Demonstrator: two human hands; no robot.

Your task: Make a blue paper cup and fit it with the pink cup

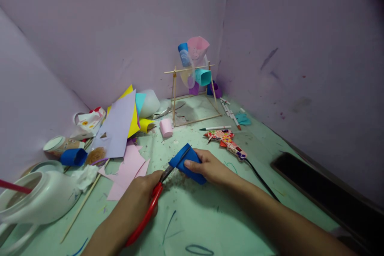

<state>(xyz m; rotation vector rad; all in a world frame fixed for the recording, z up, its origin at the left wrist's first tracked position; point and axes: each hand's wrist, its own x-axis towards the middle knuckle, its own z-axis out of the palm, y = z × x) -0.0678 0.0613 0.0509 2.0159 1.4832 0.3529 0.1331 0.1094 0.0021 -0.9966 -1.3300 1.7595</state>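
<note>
My left hand (141,194) is closed around the red handles of a pair of scissors (146,217). Their blades point up and right and meet the rim of a blue paper cup (196,177); a dark blade lies across the paper near that rim. The cup is tilted, held just above the table by my right hand (210,166), its thumb pressed on the near side and the other fingers partly hidden behind. Beyond my hands a small pink paper cup (166,128) stands on the table.
A stick frame (198,120) carrying a wheel with coloured cups (203,77) stands at the back. A flowered glue gun (225,141) with a black cord lies right, near markers (228,110). Paper sheets (117,128), a blue cup (73,157) and a white pot (45,198) crowd the left.
</note>
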